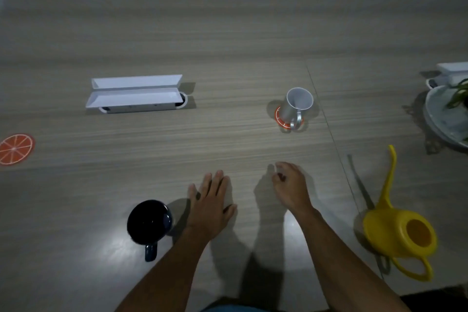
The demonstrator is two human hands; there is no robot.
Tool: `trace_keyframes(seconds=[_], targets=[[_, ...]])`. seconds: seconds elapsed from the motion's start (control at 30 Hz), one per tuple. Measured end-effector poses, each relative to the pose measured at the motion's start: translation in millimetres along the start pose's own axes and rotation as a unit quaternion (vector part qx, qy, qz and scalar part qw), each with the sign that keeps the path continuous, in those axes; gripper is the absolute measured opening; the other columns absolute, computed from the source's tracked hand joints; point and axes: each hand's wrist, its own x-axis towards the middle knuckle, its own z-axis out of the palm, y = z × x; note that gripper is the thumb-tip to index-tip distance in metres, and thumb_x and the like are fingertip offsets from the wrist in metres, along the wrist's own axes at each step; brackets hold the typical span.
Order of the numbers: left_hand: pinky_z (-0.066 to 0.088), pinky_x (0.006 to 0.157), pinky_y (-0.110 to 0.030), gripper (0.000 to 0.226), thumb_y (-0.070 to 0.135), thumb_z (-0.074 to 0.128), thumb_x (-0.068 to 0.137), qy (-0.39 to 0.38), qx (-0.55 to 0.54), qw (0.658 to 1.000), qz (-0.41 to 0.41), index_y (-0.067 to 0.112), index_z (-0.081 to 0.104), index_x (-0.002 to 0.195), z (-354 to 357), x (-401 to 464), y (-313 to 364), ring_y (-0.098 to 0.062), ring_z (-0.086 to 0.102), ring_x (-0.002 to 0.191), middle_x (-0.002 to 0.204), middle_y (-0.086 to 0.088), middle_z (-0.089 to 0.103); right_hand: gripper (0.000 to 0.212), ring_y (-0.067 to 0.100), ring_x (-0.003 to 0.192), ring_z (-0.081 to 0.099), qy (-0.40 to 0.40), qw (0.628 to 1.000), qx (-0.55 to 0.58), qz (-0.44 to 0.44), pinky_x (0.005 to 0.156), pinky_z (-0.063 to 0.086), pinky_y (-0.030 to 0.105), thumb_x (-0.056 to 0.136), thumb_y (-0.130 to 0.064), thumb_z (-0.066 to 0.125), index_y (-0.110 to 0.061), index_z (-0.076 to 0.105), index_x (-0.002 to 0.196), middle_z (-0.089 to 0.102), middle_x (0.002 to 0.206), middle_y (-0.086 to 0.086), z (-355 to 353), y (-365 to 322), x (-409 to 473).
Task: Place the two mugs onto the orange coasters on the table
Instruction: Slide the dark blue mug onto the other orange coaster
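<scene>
A white mug (pixel 298 105) stands upright on an orange coaster (pixel 279 117) at the right middle of the table, handle toward me. A dark blue mug (pixel 149 221) stands on the bare table near the front, handle toward me. A second orange coaster (pixel 15 148), printed like an orange slice, lies bare at the far left edge. My left hand (pixel 210 204) hovers flat with fingers spread, just right of the dark mug and not touching it. My right hand (pixel 291 186) is empty, its fingers loosely curled, well in front of the white mug.
A white open box (pixel 135 94) sits at the back left. A yellow watering can (pixel 397 230) stands at the front right. A plate with a plant (pixel 445 114) and a white object (pixel 453 71) are at the right edge. A seam (pixel 329 129) runs across the table.
</scene>
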Motion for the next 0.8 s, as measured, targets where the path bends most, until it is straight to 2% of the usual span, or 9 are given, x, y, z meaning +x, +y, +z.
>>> trace_keyframes(seconds=[0.1, 0.2, 0.27, 0.37, 0.5, 0.57, 0.63, 0.7, 0.8], targets=[[0.0, 0.121, -0.053, 0.073, 0.057, 0.022, 0.096, 0.007, 0.009, 1.0, 0.007, 0.022, 0.0, 0.156, 13.7, -35.6, -11.0, -0.02, -0.006, 0.153, 0.166, 0.005, -0.007, 0.044, 0.036, 0.139, 0.045, -0.07, 0.991, -0.073, -0.085, 0.116, 0.033, 0.036, 0.091, -0.007, 0.066, -0.001, 0.061, 0.134, 0.056, 0.144, 0.019, 23.3, -1.2, -32.2], [-0.002, 0.123, -0.045, 0.07, 0.054, 0.017, 0.095, 0.012, -0.012, 1.0, 0.014, 0.023, 0.003, 0.156, 22.6, -67.2, -23.2, -0.017, -0.005, 0.153, 0.165, 0.007, -0.006, 0.052, 0.035, 0.151, 0.028, -0.11, 0.976, -0.127, -0.14, 0.124, 0.024, 0.046, 0.094, -0.014, 0.061, -0.002, 0.051, 0.143, 0.041, 0.158, 0.017, 43.3, -2.3, -57.8], [0.005, 0.123, -0.046, 0.072, 0.053, 0.014, 0.093, 0.004, -0.027, 0.999, 0.02, 0.022, 0.006, 0.157, 27.5, -85.9, -31.3, -0.016, -0.003, 0.153, 0.166, 0.007, -0.002, 0.057, 0.034, 0.155, 0.016, -0.133, 0.963, -0.169, -0.165, 0.125, 0.018, 0.05, 0.097, -0.024, 0.056, -0.005, 0.043, 0.149, 0.028, 0.165, 0.017, 55.2, -2.1, -74.5], [0.014, 0.123, -0.045, 0.071, 0.046, 0.017, 0.092, 0.018, -0.066, 0.997, 0.031, 0.015, 0.014, 0.156, 33.2, -112.2, -41.8, -0.016, 0.002, 0.153, 0.167, 0.001, 0.009, 0.069, 0.03, 0.158, 0.0, -0.144, 0.953, -0.209, -0.165, 0.126, 0.001, 0.048, 0.101, -0.044, 0.047, -0.012, 0.024, 0.159, 0.007, 0.171, 0.012, 69.6, 0.0, -98.0], [0.02, 0.123, -0.038, 0.062, 0.034, 0.028, 0.093, 0.048, -0.132, 0.99, 0.034, 0.012, 0.031, 0.151, 35.8, -145.3, -56.3, -0.02, 0.022, 0.149, 0.162, -0.004, 0.028, 0.08, 0.032, 0.157, -0.005, -0.124, 0.95, -0.235, -0.162, 0.125, -0.003, 0.051, 0.098, -0.054, 0.045, -0.014, 0.015, 0.161, 0.002, 0.171, 0.012, 82.5, 1.7, -122.5], [0.027, 0.12, -0.035, 0.057, 0.027, 0.037, 0.094, 0.062, -0.185, 0.98, 0.026, 0.015, 0.036, 0.15, 36.2, -161.0, -64.7, -0.016, 0.032, 0.143, 0.156, -0.002, 0.038, 0.082, 0.034, 0.157, -0.006, -0.124, 0.946, -0.251, -0.161, 0.125, -0.001, 0.054, 0.097, -0.057, 0.043, -0.014, 0.014, 0.161, 0.002, 0.171, 0.014, 88.0, 2.0, -133.0], [0.037, 0.113, -0.03, 0.05, 0.02, 0.05, 0.095, 0.09, -0.259, 0.962, -0.007, 0.021, 0.044, 0.144, 32.9, -175.5, -70.8, -0.007, 0.044, 0.133, 0.146, 0.003, 0.049, 0.083, 0.035, 0.156, -0.004, -0.123, 0.943, -0.264, -0.158, 0.125, 0.001, 0.057, 0.095, -0.059, 0.039, -0.013, 0.017, 0.16, 0.005, 0.171, 0.015, 94.0, 0.0, -142.7], [0.049, 0.099, -0.025, 0.037, 0.016, 0.059, 0.095, 0.142, -0.334, 0.93, -0.059, 0.027, 0.054, 0.129, 26.5, -186.7, -72.4, 0.005, 0.055, 0.114, 0.126, 0.011, 0.061, 0.084, 0.037, 0.156, 0.0, -0.119, 0.942, -0.269, -0.16, 0.124, 0.003, 0.058, 0.093, -0.061, 0.034, -0.011, 0.02, 0.159, 0.008, 0.17, 0.017, 98.7, -3.5, -150.8], [0.057, 0.081, -0.026, 0.023, 0.015, 0.066, 0.093, 0.19, -0.448, 0.862, -0.141, 0.03, 0.057, 0.108, 12.8, -192.1, -72.0, -0.001, 0.066, 0.096, 0.1, 0.014, 0.071, 0.083, 0.038, 0.156, 0.004, -0.111, 0.946, -0.264, -0.151, 0.124, 0.004, 0.059, 0.093, -0.058, 0.038, -0.009, 0.023, 0.158, 0.012, 0.169, 0.019, 100.6, -6.7, -155.3]])
